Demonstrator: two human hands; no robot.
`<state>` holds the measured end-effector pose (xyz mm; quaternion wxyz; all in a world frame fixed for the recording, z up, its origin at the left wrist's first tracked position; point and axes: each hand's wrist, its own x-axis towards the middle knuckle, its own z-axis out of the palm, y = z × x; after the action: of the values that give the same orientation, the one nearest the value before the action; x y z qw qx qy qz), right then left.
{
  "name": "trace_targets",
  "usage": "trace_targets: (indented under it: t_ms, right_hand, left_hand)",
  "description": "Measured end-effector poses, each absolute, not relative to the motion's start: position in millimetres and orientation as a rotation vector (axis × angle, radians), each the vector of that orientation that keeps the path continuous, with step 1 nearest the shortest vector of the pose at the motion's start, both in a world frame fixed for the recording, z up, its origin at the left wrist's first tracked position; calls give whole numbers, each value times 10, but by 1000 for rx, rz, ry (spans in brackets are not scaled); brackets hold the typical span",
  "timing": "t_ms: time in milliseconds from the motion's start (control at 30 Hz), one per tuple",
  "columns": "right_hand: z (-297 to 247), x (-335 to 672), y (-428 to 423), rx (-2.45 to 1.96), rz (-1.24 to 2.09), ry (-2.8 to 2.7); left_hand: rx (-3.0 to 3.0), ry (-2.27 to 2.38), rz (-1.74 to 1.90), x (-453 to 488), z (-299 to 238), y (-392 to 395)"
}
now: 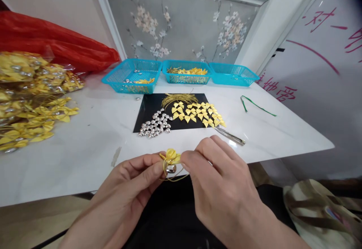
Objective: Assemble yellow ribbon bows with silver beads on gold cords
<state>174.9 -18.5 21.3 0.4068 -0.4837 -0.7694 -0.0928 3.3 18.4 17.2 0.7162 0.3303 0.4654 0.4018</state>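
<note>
My left hand (132,181) and my right hand (220,181) meet over the table's front edge, both pinching one small piece between them. That piece is a yellow ribbon bow (171,155) with a silver heart bead (171,169) under it and a loop of gold thread (174,178) hanging below. On the black mat (147,109) beyond my hands lie a heap of silver heart beads (156,125), several loose yellow bows (198,113) and a bundle of gold threads (178,99).
Three turquoise baskets (131,76) (186,74) (233,74) stand along the wall. Finished yellow bows (34,120) pile up at left under a red bag (56,45). Metal tweezers (230,136) and a green wire (256,105) lie right of the mat on the white table (85,147).
</note>
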Motion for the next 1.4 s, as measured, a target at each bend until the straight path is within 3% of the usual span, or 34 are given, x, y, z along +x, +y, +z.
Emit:
trace_targets:
  t_ms: [700,1400]
  right_hand:
    - [217,1739,-210,-1205,-170,-1933]
    - [188,1770,-168,-1182,257,-1838]
  left_hand:
    - [765,1000,937,29,166,152]
    - [572,1026,937,-19,176,139]
